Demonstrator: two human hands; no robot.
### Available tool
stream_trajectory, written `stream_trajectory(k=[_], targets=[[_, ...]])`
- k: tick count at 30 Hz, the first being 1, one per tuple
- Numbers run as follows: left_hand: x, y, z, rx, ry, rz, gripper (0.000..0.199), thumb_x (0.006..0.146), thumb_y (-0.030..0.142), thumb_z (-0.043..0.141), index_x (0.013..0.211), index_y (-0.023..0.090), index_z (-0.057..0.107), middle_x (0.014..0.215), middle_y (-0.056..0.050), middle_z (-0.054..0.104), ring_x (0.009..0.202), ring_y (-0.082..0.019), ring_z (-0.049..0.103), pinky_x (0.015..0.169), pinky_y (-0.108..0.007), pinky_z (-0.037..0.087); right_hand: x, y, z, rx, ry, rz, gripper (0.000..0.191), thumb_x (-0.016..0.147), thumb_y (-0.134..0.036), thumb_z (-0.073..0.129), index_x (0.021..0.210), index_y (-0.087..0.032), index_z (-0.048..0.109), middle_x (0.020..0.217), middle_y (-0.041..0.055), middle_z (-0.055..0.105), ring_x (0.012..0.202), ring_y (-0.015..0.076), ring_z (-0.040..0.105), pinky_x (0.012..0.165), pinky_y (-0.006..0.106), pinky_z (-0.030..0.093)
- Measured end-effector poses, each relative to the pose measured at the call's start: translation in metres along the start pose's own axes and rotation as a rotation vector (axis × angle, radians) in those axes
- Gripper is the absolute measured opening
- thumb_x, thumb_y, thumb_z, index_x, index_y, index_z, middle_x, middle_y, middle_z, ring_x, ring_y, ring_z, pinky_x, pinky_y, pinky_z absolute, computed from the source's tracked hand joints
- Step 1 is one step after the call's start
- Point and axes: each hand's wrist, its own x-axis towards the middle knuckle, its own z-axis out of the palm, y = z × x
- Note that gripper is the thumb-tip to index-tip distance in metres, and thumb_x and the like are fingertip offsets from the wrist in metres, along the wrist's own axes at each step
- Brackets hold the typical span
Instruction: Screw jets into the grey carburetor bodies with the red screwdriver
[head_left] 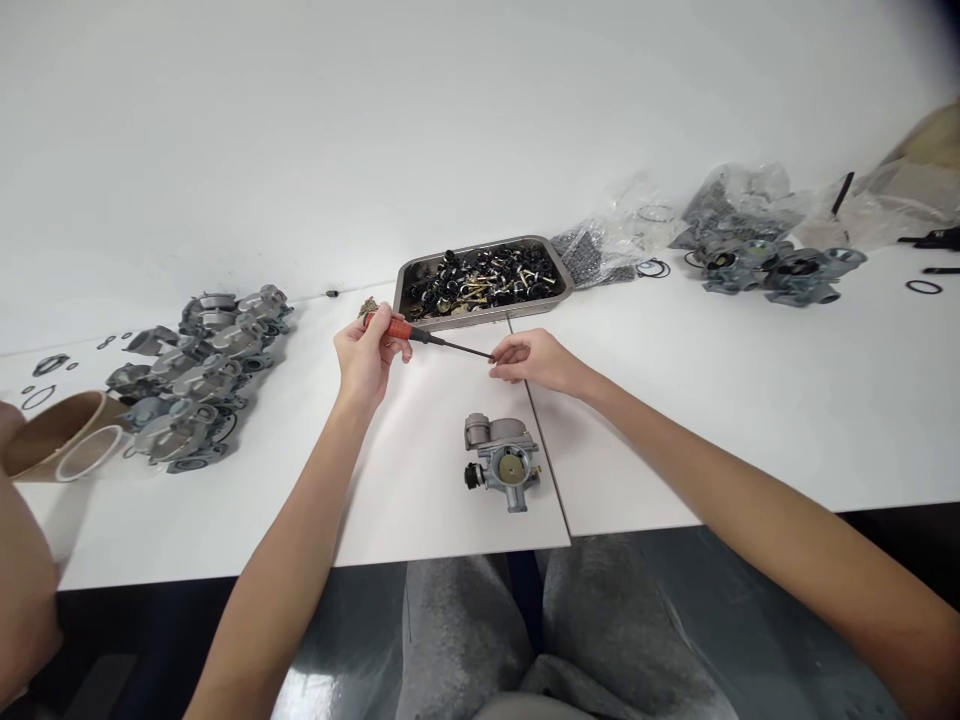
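Note:
My left hand is closed round the red handle of a screwdriver, its dark shaft pointing right and slightly down. At the shaft's tip, the fingers of my right hand are pinched together; whatever small thing they hold is too small to make out. Below both hands, a grey metal carburetor with a black knob on its left side rests on the white table. Behind my hands stands a metal tray of black and brass-coloured small parts.
Several carburetors are grouped on the left, near a brown tub and another person's arm. More carburetors, plastic bags and black rings lie at the right. A seam crosses the white table.

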Motion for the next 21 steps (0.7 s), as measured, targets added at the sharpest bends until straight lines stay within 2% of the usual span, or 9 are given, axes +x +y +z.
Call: stream_trajectory(k=[4, 10, 15, 21], targets=[[-0.0004, -0.0002, 0.0007, -0.001, -0.006, 0.003, 0.038, 0.072, 0.044, 0.076, 0.071, 0.009, 0.064, 0.062, -0.004, 0.064, 0.039, -0.009, 0.053, 0.038, -0.023, 0.041, -0.0020, -0.0022, 0.0005, -0.005, 0.038, 0.001, 0.019, 0.072, -0.027, 0.078, 0.080, -0.012, 0.070, 0.067, 0.0048, 0.068, 0.056, 0.0109, 0.061, 0.053, 0.023, 0.051], [0.0010, 0.0007, -0.0010, -0.008, 0.001, 0.004, 0.038, 0.072, 0.046, 0.076, 0.072, 0.009, 0.065, 0.062, -0.004, 0.064, 0.039, -0.009, 0.053, 0.038, -0.024, 0.041, -0.0020, -0.0014, -0.0013, 0.045, 0.065, 0.021, 0.017, 0.065, -0.021, 0.081, 0.078, -0.012, 0.074, 0.067, 0.0048, 0.070, 0.056, 0.0108, 0.061, 0.055, 0.023, 0.052], [0.0012, 0.0007, -0.0020, -0.025, 0.005, 0.008, 0.038, 0.073, 0.045, 0.075, 0.073, 0.009, 0.065, 0.063, -0.004, 0.065, 0.039, -0.010, 0.054, 0.039, -0.024, 0.041, 0.0011, 0.0003, -0.0030, 0.260, 0.123, 0.004, 0.025, 0.060, -0.024, 0.086, 0.078, -0.010, 0.074, 0.068, 0.0071, 0.073, 0.063, 0.0154, 0.069, 0.065, 0.027, 0.059], [0.0009, 0.0008, -0.0023, -0.032, 0.012, 0.009, 0.039, 0.074, 0.047, 0.074, 0.074, 0.009, 0.065, 0.064, -0.005, 0.066, 0.040, -0.009, 0.054, 0.040, -0.023, 0.042, 0.0036, 0.0011, -0.0040, 0.422, 0.108, 0.024, 0.039, 0.051, -0.030, 0.093, 0.077, -0.010, 0.074, 0.070, 0.0093, 0.074, 0.066, 0.0180, 0.072, 0.073, 0.032, 0.063]])
